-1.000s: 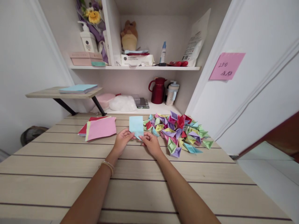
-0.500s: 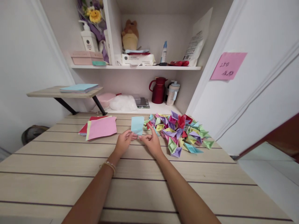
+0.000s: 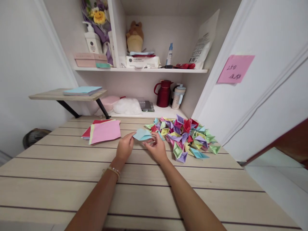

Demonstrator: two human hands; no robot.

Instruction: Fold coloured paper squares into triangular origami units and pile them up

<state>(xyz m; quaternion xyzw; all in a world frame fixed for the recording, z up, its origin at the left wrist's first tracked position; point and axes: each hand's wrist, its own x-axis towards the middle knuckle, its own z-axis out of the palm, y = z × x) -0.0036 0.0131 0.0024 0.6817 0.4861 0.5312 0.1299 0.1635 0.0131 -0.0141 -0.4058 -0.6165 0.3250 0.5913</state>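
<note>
A light blue folded paper (image 3: 142, 134) is held just above the wooden table (image 3: 72, 179) between both hands. My left hand (image 3: 125, 147) pinches its left end, fingers closed on it. My right hand (image 3: 156, 148) grips its right end from below. A stack of flat coloured sheets (image 3: 104, 131), pink on top, lies to the left of my hands. To the right spreads a heap of folded paper boats (image 3: 185, 136) in several colours.
Behind the table stand a red jug (image 3: 164, 93) and a white cup (image 3: 177, 95) in a shelf niche. A small side shelf (image 3: 60, 95) at the left carries blue paper. A pink note (image 3: 234, 68) sticks on the white door at the right.
The blue paper stood as an upright rectangle before; now it is folded over into a flatter, wider shape. Both hands have stayed in about the same place.
</note>
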